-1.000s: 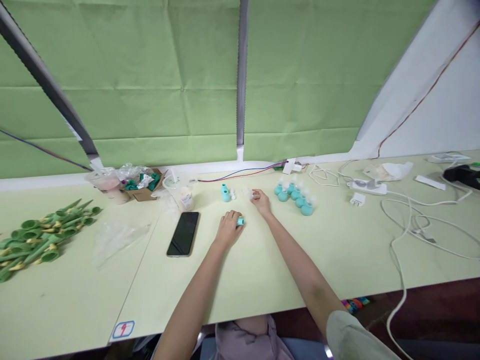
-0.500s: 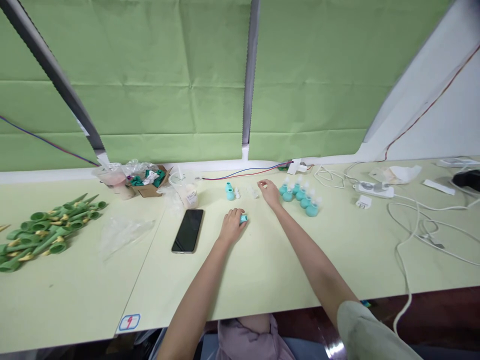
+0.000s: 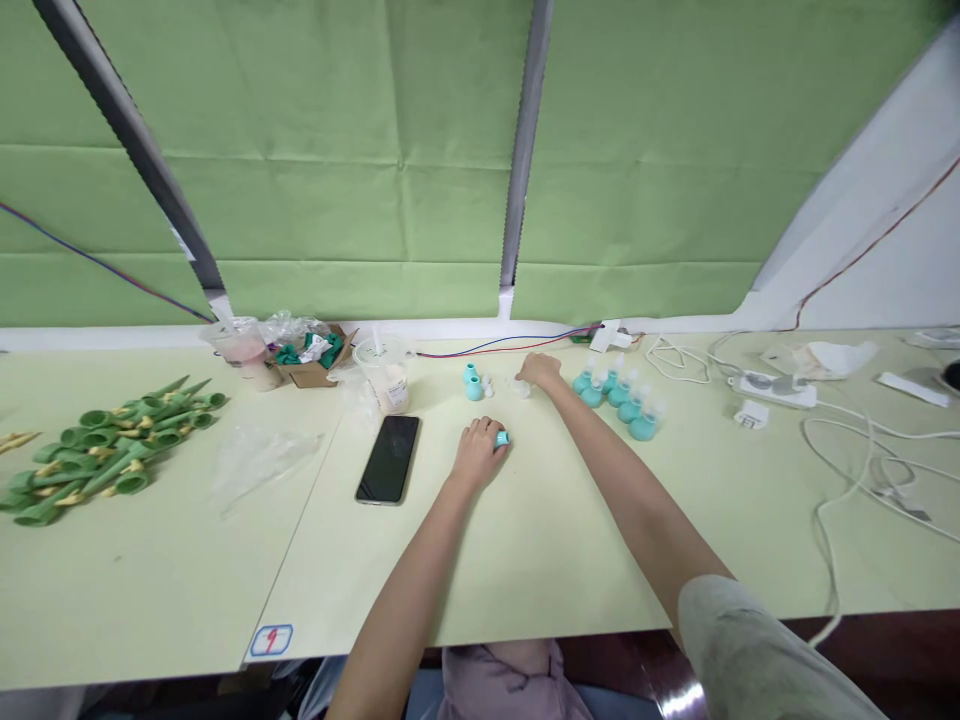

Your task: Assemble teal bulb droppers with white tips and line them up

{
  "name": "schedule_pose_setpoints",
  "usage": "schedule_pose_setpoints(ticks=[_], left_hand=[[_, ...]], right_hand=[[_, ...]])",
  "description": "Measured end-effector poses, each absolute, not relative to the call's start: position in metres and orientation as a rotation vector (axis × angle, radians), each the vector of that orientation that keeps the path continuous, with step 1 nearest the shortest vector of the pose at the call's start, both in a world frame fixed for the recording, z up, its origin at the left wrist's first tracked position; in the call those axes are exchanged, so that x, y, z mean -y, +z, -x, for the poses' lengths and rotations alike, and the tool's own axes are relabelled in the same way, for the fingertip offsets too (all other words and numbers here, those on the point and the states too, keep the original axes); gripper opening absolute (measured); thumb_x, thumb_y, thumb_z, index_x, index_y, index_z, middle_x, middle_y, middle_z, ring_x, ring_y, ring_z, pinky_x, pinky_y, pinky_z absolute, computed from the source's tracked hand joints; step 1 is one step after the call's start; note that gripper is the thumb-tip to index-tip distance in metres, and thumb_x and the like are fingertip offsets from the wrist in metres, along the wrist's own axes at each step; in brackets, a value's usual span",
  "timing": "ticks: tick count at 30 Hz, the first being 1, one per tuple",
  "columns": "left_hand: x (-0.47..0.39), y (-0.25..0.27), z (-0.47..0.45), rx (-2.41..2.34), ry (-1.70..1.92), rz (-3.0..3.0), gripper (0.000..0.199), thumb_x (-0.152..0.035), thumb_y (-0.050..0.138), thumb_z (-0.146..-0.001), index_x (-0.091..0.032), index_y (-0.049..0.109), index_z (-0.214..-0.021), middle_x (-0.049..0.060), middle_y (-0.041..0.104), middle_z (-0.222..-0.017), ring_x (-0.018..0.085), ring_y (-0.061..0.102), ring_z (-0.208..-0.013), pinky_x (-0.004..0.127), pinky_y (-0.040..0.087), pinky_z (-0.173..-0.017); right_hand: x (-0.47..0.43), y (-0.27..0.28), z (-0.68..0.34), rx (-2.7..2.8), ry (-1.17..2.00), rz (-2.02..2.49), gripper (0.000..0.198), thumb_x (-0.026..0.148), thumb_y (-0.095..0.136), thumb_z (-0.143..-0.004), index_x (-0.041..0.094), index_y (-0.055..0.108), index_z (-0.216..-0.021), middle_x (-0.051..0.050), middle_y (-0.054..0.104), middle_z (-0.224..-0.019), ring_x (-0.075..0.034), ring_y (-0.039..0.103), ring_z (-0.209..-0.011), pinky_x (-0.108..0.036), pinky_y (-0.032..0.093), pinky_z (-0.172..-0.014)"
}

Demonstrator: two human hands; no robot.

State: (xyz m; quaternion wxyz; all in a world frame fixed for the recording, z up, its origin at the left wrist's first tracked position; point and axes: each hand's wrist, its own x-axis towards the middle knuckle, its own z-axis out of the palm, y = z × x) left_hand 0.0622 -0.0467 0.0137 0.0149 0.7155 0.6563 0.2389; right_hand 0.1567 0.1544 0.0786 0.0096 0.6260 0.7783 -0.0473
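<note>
My left hand (image 3: 480, 452) rests on the table, closed round a small teal bottle (image 3: 502, 439) whose end pokes out to the right. Farther back, my right hand (image 3: 541, 370) reaches down with its fingers together at a little group of clear plastic pieces (image 3: 521, 388). Whatever its fingertips pinch is hidden or too small to make out. Between the hands, toward the back, stand a couple of teal bottles (image 3: 473, 386) beside small white pieces (image 3: 487, 385). Right of my right hand are several round teal bottles (image 3: 643, 424) with clear, pale tops.
A black phone (image 3: 388, 460) lies left of my left hand. Behind it are a lidded drink cup (image 3: 388, 385) and a cardboard box (image 3: 311, 374). Green tubular pieces (image 3: 97, 450) are heaped at far left. A power strip (image 3: 772, 388) and white cables lie at right.
My right hand has lowered its fingers toward the clear pieces, its wrist now turned more downward. My left hand keeps the teal bottle. The whole view has shifted slightly.
</note>
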Motion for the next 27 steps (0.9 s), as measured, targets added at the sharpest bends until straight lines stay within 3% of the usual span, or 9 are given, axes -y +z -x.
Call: schedule_pose_setpoints(ticks=[5,9,16,20,22,24,27], left_hand=[[0.045,0.011,-0.061,-2.050,0.747,-2.250,0.015,-0.027,0.046,-0.081,-0.022,0.049,-0.096,0.004,0.052,-0.098,0.019,0.046,-0.092,0.032,0.036,-0.076],[0.045,0.012,-0.062,-2.055,0.736,-2.249,0.015,-0.027,0.045,-0.082,-0.021,0.050,-0.095,0.004,0.052,-0.098,0.019,0.046,-0.093,0.032,0.036,-0.078],[0.046,0.013,-0.062,-2.012,0.787,-2.164,0.021,-0.028,0.047,-0.081,-0.021,0.047,-0.101,0.005,0.052,-0.101,0.019,0.047,-0.098,0.033,0.036,-0.084],[0.042,0.007,-0.058,-1.887,1.129,-1.862,0.045,-0.035,0.051,-0.080,-0.021,0.031,-0.117,0.006,0.053,-0.100,0.018,0.051,-0.094,0.031,0.039,-0.082],[0.039,0.006,-0.056,-1.866,1.285,-1.648,0.046,-0.037,0.050,-0.080,-0.020,0.027,-0.117,0.005,0.052,-0.098,0.016,0.053,-0.088,0.029,0.041,-0.078],[0.038,0.005,-0.055,-1.875,1.359,-1.523,0.044,-0.034,0.052,-0.079,-0.020,0.028,-0.113,0.005,0.052,-0.097,0.016,0.054,-0.084,0.028,0.042,-0.076],[0.038,0.006,-0.054,-1.862,1.364,-1.549,0.041,-0.028,0.053,-0.077,-0.020,0.029,-0.109,0.004,0.053,-0.094,0.016,0.054,-0.084,0.029,0.041,-0.075]], right_hand=[[-0.153,0.084,-0.160,-2.446,-0.210,-1.925,0.028,0.032,0.068,-0.064,0.023,0.066,-0.090,-0.007,0.064,-0.100,-0.023,0.057,-0.096,-0.037,0.036,-0.083],[-0.148,0.089,-0.165,-2.509,-0.216,-1.928,0.026,0.039,0.063,-0.069,0.026,0.066,-0.091,-0.005,0.064,-0.100,-0.022,0.056,-0.098,-0.038,0.033,-0.085],[-0.129,0.100,-0.174,-2.708,-0.127,-1.929,0.025,0.038,0.055,-0.077,0.020,0.065,-0.090,-0.008,0.065,-0.097,-0.023,0.055,-0.096,-0.038,0.031,-0.087],[-0.091,0.108,-0.185,-3.074,-0.600,-1.333,0.026,0.041,0.051,-0.080,0.025,0.063,-0.098,-0.001,0.066,-0.097,-0.015,0.058,-0.084,-0.025,0.038,-0.074],[-0.067,0.108,-0.191,-3.045,-0.804,-0.951,0.026,0.041,0.055,-0.078,0.027,0.064,-0.097,0.001,0.066,-0.097,-0.014,0.058,-0.080,-0.023,0.039,-0.070],[-0.044,0.103,-0.194,-3.071,-0.796,-0.788,0.025,0.041,0.055,-0.078,0.027,0.063,-0.096,0.001,0.065,-0.099,-0.014,0.058,-0.081,-0.023,0.039,-0.070],[-0.023,0.090,-0.193,-3.187,-0.606,-0.934,0.020,0.038,0.056,-0.079,0.026,0.061,-0.093,0.002,0.065,-0.096,-0.014,0.058,-0.080,-0.024,0.038,-0.069]])
